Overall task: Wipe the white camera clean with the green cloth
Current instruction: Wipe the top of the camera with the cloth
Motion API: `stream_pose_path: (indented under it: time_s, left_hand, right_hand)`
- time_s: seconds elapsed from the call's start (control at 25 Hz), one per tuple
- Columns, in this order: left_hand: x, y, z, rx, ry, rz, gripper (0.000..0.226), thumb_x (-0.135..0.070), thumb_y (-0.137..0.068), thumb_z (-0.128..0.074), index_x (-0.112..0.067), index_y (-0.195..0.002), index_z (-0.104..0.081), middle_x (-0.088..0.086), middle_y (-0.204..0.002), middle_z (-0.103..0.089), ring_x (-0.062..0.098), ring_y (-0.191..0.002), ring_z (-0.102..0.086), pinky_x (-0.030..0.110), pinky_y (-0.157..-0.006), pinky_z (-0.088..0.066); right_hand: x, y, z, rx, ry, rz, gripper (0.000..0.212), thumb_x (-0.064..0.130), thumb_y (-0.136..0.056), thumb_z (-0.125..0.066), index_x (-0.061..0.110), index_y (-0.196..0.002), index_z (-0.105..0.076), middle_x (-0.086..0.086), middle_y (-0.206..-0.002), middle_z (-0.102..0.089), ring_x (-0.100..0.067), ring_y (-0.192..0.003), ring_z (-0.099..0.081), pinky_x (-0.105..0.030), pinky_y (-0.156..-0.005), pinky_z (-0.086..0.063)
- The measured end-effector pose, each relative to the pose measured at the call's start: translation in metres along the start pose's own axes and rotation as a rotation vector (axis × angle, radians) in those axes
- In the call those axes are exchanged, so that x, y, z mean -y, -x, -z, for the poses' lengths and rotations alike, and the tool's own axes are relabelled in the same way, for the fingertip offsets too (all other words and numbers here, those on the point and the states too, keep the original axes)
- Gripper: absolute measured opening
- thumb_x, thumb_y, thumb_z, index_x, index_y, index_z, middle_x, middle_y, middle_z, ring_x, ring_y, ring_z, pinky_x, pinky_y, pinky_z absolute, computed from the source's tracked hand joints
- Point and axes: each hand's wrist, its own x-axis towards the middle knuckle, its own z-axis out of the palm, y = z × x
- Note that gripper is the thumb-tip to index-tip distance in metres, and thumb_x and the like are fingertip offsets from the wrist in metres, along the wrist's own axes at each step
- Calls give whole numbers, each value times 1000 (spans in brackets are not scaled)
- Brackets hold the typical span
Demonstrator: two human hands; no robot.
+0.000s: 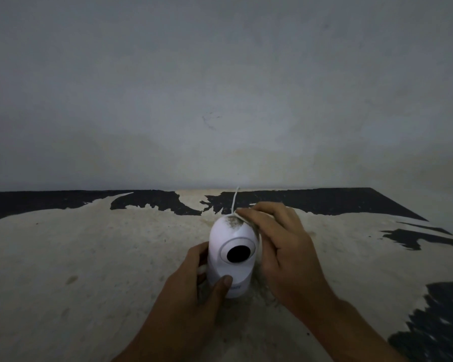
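White camera (232, 253), lower centre, upright, dark grime on top. Left hand (194, 280) clasped round base; right hand (280, 246) curled over upper side, cloth not discernible.

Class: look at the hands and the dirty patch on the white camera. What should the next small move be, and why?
Probably sweep the right hand leftward across the white dome-shaped camera. Its dark dust patch remains on top, beside the right fingertips, while the left hand steadies the base. The cloth itself is barely visible.
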Motion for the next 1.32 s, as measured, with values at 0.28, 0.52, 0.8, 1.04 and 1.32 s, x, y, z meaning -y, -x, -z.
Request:
stream_pose_path:
  time_s: [0.28,0.52,0.8,1.04,1.32]
  left_hand:
    - [3,0,0,-6,-13,4,49,-41,-77,-57,-45,-114,-26,-42,-100,-32,-20,-85,-39,-5,-64,-38]
    - [2,0,1,14,-10,7,53,-49,-69,-52,-44,-115,-26,-42,-101,-31,-20,-84,-39,-7,-64,-37]
    - [3,0,0,8,-9,12,49,-46,-74,-55,-47,-112,-26,-42,-100,-33,-20,-84,-40,-7,-63,-38]
    - [2,-1,1,11,-7,23,50,-43,-76,-56,-46,-113,-23,-43,-98,-31,-20,-83,-40,-6,-61,-37]
    - [-1,0,2,30,-2,20,56,-52,-67,-51,-45,-116,-25,-43,-102,-32,-20,-87,-40,-6,-65,-37]
  right_hand:
    - [-11,4,-4,-58,27,-40,35,15,-89,-45,10,-118,-62,-8,-112,-64,-19,-104,-55,-25,-93,-47]
    - [-16,4,-6,1,92,-65,37,19,-88,-44,11,-119,-63,-9,-110,-65,-23,-102,-57,-38,-87,-53]
    - [-2,5,-3,-25,14,-44,43,25,-90,-37,7,-122,-59,-10,-112,-63,-20,-104,-57,-29,-91,-49]
    - [5,9,9,-21,-37,-21,39,21,-94,-36,9,-126,-56,-4,-116,-59,-12,-107,-54,-21,-92,-47]
    - [-2,13,8,-56,-9,-75,39,22,-94,-38,9,-126,-55,-7,-109,-59,-6,-94,-53,-7,-83,-43]
